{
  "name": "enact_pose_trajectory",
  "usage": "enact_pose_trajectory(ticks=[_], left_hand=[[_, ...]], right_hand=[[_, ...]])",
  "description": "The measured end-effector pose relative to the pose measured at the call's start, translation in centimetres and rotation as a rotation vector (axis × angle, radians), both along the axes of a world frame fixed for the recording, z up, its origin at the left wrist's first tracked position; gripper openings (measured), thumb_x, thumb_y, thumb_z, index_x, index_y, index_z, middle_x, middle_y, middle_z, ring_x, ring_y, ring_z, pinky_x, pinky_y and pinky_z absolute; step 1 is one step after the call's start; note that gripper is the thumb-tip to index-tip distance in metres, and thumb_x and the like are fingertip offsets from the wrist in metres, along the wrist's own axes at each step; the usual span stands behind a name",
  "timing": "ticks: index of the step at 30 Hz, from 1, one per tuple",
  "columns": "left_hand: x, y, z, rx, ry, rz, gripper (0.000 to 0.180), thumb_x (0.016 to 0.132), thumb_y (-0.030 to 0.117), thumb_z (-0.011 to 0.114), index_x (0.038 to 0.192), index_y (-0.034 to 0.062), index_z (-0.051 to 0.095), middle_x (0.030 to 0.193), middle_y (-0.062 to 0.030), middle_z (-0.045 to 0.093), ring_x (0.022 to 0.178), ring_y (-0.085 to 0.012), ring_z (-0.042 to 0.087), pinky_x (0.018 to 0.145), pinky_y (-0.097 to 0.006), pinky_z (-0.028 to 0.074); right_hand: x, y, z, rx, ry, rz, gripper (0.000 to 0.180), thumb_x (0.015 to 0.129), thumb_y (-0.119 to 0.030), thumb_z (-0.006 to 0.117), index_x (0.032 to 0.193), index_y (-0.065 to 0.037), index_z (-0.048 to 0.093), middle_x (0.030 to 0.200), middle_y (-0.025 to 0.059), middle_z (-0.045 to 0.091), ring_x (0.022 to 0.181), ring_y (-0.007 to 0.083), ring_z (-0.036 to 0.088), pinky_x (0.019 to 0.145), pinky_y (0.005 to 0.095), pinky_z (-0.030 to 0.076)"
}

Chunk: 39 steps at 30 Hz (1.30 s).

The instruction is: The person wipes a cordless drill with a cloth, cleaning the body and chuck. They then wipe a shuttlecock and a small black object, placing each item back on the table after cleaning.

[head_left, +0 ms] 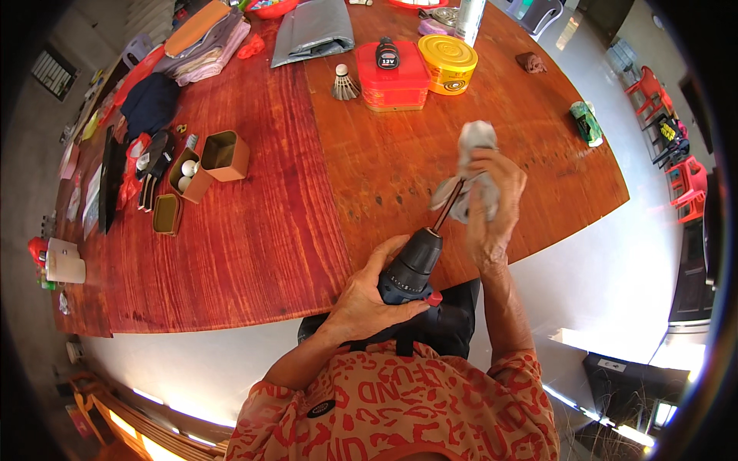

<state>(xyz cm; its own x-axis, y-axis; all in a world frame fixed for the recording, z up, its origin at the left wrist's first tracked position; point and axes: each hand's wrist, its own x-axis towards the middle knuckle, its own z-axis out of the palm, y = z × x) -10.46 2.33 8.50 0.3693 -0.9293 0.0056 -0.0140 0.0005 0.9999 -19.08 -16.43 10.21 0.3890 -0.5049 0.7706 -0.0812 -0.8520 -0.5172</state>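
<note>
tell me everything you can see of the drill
The drill has a black, plastic-looking nose and a dark blue body with a red part at its side. A long, thin, metal-looking bit points forward and rightward, its far end hidden at the pale cloth in the right hand. The left hand grips the body; the handle is hidden.

A wooden table [261, 246] bears a red box [393, 91], yellow tin [448, 63], shuttlecock [345, 86].
</note>
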Motion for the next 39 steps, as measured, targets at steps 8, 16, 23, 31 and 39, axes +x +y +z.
enact_pose_trajectory(ticks=[8, 16, 23, 31, 39], left_hand=[[0.3, -0.3, -1.1, -0.019, 0.089, 0.098, 0.069, 0.073, 0.009, 0.078, 0.132, 0.0021, 0.043, 0.110, -0.0068, 0.059, 0.103, -0.0150, 0.057, 0.086, -0.030, 0.049], [1.9, 0.5, -1.3, -0.040, 0.323, 0.088, 0.070, 0.072, -0.002, 0.076, 0.133, 0.0033, 0.042, 0.107, -0.0056, 0.059, 0.099, -0.0131, 0.060, 0.081, -0.027, 0.054], [0.9, 0.3, -1.4, -0.065, 0.255, 0.045, 0.074, 0.071, 0.003, 0.078, 0.134, 0.0012, 0.039, 0.109, -0.0059, 0.058, 0.099, -0.0121, 0.057, 0.083, -0.027, 0.050], [0.5, 0.2, -0.6, -0.078, 0.030, 0.046, 0.076, 0.071, 0.007, 0.078, 0.135, 0.0022, 0.038, 0.118, -0.0081, 0.053, 0.107, -0.0140, 0.052, 0.090, -0.029, 0.046], [0.5, 0.0, -1.5, -0.038, 0.136, 0.020, 0.076, 0.071, 0.007, 0.078, 0.136, 0.0024, 0.038, 0.114, -0.0082, 0.056, 0.106, -0.0157, 0.055, 0.089, -0.030, 0.047]], right_hand=[[-1.0, 5.2, -0.1, 0.072, 0.463, 0.434, 0.058, 0.082, -0.020, 0.061, 0.134, -0.004, 0.042, 0.145, 0.0170, 0.025, 0.126, 0.0450, 0.028, 0.102, 0.0520, 0.030], [-3.4, 3.3, -0.9, 0.571, 0.170, 0.756, 0.039, 0.080, 0.004, 0.056, 0.119, 0.002, 0.055, 0.136, 0.0152, 0.041, 0.116, 0.0258, 0.052, 0.097, 0.0386, 0.043], [-1.0, 3.5, -1.5, 1.388, -0.603, 1.039, 0.017, 0.085, -0.011, 0.053, 0.097, 0.002, 0.051, 0.105, 0.0100, 0.051, 0.099, 0.0212, 0.055, 0.086, 0.0353, 0.047], [-0.5, 4.5, -0.2, 1.240, -0.133, 0.761, 0.035, 0.086, -0.006, 0.059, 0.119, 0.001, 0.049, 0.106, 0.0050, 0.058, 0.094, 0.0110, 0.055, 0.083, 0.0270, 0.046], [-1.6, 3.3, -1.5, 1.102, 0.206, 0.743, 0.041, 0.083, -0.008, 0.065, 0.121, 0.002, 0.052, 0.101, 0.0032, 0.056, 0.091, 0.0092, 0.053, 0.077, 0.0268, 0.047]])
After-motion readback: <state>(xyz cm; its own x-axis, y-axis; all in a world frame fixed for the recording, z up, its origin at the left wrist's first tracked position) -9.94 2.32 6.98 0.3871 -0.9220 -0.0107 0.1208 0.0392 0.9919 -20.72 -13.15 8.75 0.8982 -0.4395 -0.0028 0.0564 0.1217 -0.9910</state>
